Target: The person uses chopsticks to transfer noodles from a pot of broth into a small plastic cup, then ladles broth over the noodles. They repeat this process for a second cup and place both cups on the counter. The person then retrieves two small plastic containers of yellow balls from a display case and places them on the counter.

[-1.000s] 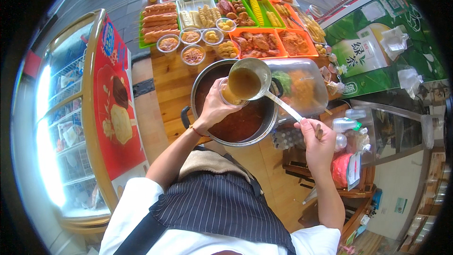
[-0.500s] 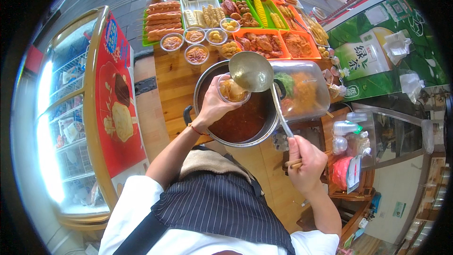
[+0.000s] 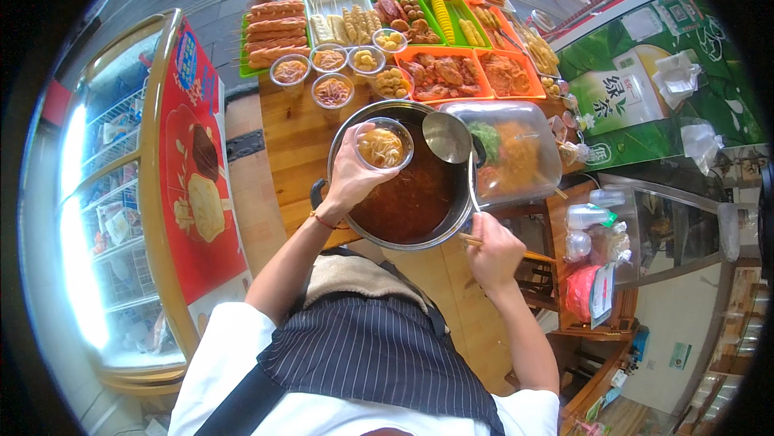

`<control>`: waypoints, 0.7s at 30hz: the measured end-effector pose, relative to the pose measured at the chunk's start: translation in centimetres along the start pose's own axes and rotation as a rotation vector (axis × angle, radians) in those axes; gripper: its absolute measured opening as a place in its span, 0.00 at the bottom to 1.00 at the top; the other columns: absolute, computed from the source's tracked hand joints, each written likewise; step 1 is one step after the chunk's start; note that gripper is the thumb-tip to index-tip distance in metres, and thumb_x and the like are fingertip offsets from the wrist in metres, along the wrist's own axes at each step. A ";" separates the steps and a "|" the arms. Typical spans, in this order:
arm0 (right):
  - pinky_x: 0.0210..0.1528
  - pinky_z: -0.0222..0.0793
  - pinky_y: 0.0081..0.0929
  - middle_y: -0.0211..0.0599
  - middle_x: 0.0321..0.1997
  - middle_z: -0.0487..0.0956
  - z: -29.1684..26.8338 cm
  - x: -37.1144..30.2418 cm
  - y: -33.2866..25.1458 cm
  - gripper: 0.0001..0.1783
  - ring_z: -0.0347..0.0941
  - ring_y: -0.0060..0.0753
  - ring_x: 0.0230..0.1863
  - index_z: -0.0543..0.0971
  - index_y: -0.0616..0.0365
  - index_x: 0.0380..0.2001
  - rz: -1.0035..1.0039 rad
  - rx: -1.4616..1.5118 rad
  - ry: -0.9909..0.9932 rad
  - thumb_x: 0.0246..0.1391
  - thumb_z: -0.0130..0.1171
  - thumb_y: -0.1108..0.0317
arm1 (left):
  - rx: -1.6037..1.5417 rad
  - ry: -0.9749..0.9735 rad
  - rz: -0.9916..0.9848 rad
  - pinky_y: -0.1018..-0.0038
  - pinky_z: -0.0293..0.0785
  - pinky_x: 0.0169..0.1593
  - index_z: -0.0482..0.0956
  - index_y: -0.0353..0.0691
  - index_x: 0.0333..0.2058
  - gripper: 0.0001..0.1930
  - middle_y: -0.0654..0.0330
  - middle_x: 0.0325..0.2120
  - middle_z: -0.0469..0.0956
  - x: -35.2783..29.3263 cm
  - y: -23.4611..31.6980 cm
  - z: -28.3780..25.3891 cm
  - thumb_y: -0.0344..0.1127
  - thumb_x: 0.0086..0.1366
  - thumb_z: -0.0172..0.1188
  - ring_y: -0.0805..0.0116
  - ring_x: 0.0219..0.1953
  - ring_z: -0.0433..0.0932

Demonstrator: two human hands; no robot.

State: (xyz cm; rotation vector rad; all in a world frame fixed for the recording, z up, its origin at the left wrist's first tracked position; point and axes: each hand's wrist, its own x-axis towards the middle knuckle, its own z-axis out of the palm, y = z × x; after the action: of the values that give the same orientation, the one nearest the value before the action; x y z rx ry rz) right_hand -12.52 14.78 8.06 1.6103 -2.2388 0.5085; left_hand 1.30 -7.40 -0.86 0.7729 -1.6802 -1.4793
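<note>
My left hand [image 3: 355,168] is wrapped round a clear plastic cup [image 3: 382,146] of pale noodles, held over the left part of a large metal pot [image 3: 334,150]. Reddish-brown soup [image 3: 411,206] fills the pot below it. My right hand [image 3: 495,252] grips the long handle of a metal ladle [image 3: 446,137]. The ladle's bowl hangs over the far right side of the pot, just right of the cup. Wooden chopsticks [image 3: 470,239] stick out of the same fist. The pot's side handle [image 3: 317,192] shows at its left.
Several filled cups [image 3: 333,92] stand beyond the pot, before trays of skewers and an orange tray of meat [image 3: 447,77]. A clear-lidded box [image 3: 524,150] sits right of the pot. A glass-door fridge [image 3: 121,194] flanks the left, stacked cups [image 3: 587,216] the right.
The ladle has moved from over the cup to its right and lower, and my right hand has come left and up. The cup has shifted slightly left, its noodles now plainly visible.
</note>
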 end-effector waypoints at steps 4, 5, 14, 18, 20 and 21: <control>0.19 0.67 0.37 0.41 0.17 0.75 4.7 -0.8 0.6 0.11 0.75 0.44 0.20 0.73 0.56 0.24 -0.036 -0.060 -0.101 0.62 0.53 0.66 | -0.037 -0.027 -0.009 0.71 0.69 0.61 0.64 0.35 0.56 0.42 0.55 0.51 0.69 -0.1 0.0 -0.2 0.27 0.42 0.77 0.64 0.55 0.72; 0.19 0.67 0.38 0.42 0.18 0.75 5.6 -0.7 0.5 0.12 0.74 0.45 0.20 0.72 0.55 0.24 -0.021 -0.063 -0.124 0.62 0.52 0.65 | -0.069 -0.034 -0.015 0.71 0.69 0.61 0.63 0.35 0.57 0.42 0.55 0.51 0.69 0.0 -0.1 -0.4 0.27 0.42 0.77 0.64 0.54 0.72; 0.29 0.68 0.39 0.48 0.22 0.79 6.8 1.1 0.6 0.12 0.77 0.50 0.25 0.83 0.58 0.28 0.604 0.391 -0.056 0.58 0.57 0.62 | 0.006 -0.004 0.001 0.70 0.69 0.61 0.62 0.35 0.58 0.43 0.53 0.51 0.70 -0.3 -1.1 -1.0 0.28 0.43 0.77 0.64 0.55 0.72; 0.26 0.63 0.26 0.37 0.16 0.77 4.6 1.1 2.0 0.13 0.70 0.21 0.20 0.84 0.67 0.30 0.774 0.553 -0.074 0.59 0.58 0.66 | -0.012 -0.003 -0.006 0.70 0.69 0.62 0.62 0.35 0.57 0.43 0.53 0.51 0.70 -0.3 -1.5 -1.1 0.29 0.42 0.77 0.63 0.55 0.72; 0.24 0.59 0.23 0.28 0.16 0.74 3.1 1.2 2.2 0.13 0.64 0.16 0.20 0.84 0.67 0.30 0.831 0.648 -0.061 0.60 0.57 0.67 | -0.013 -0.011 -0.007 0.70 0.69 0.62 0.62 0.35 0.57 0.43 0.53 0.51 0.70 -0.3 -1.6 -1.0 0.29 0.42 0.77 0.63 0.55 0.72; 0.23 0.56 0.23 0.23 0.17 0.73 2.1 1.1 2.2 0.13 0.63 0.14 0.20 0.84 0.66 0.29 0.893 0.683 -0.048 0.60 0.57 0.68 | -0.007 -0.011 0.001 0.70 0.69 0.62 0.62 0.35 0.57 0.43 0.53 0.51 0.70 -0.3 -1.7 -1.0 0.29 0.42 0.77 0.63 0.55 0.72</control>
State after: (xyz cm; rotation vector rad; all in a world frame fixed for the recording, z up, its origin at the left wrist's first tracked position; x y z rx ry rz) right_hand -15.04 13.48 6.54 0.7032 -2.9315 1.5984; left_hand 2.25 -7.95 -2.49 0.7616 -1.6828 -1.4910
